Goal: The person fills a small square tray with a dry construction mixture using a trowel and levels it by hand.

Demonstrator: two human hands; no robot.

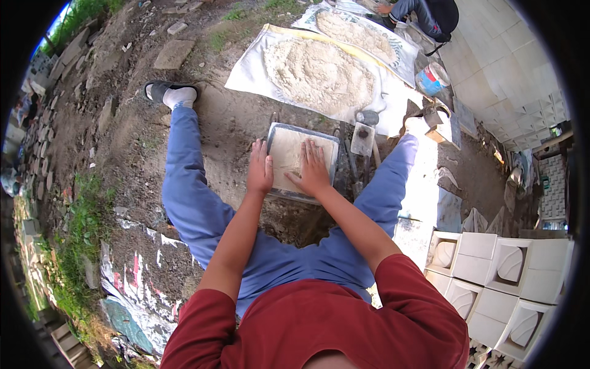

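Note:
A square, dark-rimmed tray [335,154] lies on the ground between my legs. Pale, fine powder [284,150] fills it with a fairly level surface. My left hand [260,169] lies along its left side, fingers stretched forward and held close together. On the right half of the powder rests my right hand [313,167], palm down with the fingers and thumb spread. Neither hand grips anything. Just right of the tray lie a flat pale trowel-like plate [362,139] with a dark spot and long, dirty bar-like tools [352,161].
Beyond the tray, a white sack sheet [243,77] carries heaped powder, with a second powder-covered sheet behind. A bucket [432,79] stands at far right, near another person [430,18]. Patterned pale blocks [476,253] are stacked at near right. Stones and grass lie left.

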